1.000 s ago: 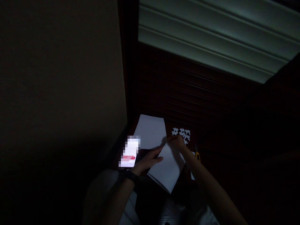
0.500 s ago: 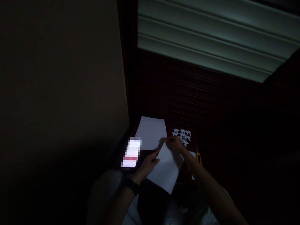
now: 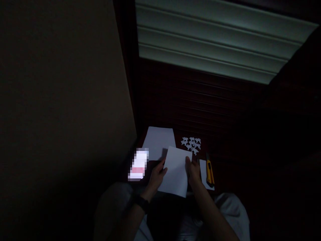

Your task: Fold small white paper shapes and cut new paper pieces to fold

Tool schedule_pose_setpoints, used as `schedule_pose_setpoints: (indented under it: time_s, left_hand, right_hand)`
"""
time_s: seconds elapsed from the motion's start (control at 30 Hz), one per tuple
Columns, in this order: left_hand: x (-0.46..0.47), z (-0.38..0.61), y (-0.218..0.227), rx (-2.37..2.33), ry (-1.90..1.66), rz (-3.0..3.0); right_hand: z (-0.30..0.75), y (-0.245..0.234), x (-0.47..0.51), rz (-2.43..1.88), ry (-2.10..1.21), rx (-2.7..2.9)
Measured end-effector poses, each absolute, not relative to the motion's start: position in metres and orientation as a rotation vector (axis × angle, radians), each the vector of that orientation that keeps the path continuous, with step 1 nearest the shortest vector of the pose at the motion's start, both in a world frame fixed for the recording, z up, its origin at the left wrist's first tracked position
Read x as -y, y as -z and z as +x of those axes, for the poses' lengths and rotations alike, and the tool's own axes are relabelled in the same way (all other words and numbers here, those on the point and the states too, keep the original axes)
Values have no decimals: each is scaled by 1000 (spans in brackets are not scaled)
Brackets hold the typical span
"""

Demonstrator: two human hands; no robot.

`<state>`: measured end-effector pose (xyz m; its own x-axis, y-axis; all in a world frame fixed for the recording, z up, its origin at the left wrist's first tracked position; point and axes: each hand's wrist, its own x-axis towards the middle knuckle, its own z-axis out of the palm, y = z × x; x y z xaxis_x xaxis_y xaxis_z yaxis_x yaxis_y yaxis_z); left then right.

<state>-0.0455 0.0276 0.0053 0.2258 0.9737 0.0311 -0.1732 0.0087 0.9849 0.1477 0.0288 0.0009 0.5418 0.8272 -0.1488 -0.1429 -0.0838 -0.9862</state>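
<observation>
Gripping a smooth, four-sided white paper [image 3: 175, 172] at the view's six o'clock, the left hand [image 3: 156, 176] clamps its nine-o'clock edge, the right hand [image 3: 194, 172] its three. Around it: a flat sheet [image 3: 159, 140] at eleven, jagged little paper pieces [image 3: 192, 144] at one, a slim yellow cutter [image 3: 209, 172] at three, a glowing oblong screen [image 3: 139, 162] at nine.

A sheet [image 3: 175, 172] held amid other things.
It is flanked by the left hand [image 3: 156, 175] and the right hand [image 3: 193, 171]; behind, another paper [image 3: 158, 141] is placed leftward and paper pieces [image 3: 191, 144] rightward; a phone [image 3: 139, 164] is set at left, a cutter [image 3: 210, 171] partly over a paper slip [image 3: 203, 171] at right.
</observation>
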Motion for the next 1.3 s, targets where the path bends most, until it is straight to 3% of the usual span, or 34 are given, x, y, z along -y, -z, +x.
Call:
schedule_pose_setpoints:
  time_s: [0.67, 1.0, 1.3]
  left_hand:
    - [-19, -42, -12, -1028, -1126, 1246]
    - [-64, -26, -28, -1158, -1306, 1412]
    - [-92, -36, -46, -1182, -1164, 1419]
  right_hand:
    - [162, -4, -41, -1362, -844, 409]
    - [165, -11, -46, -1340, -888, 441]
    - [170, -20, -39, -1346, -999, 563]
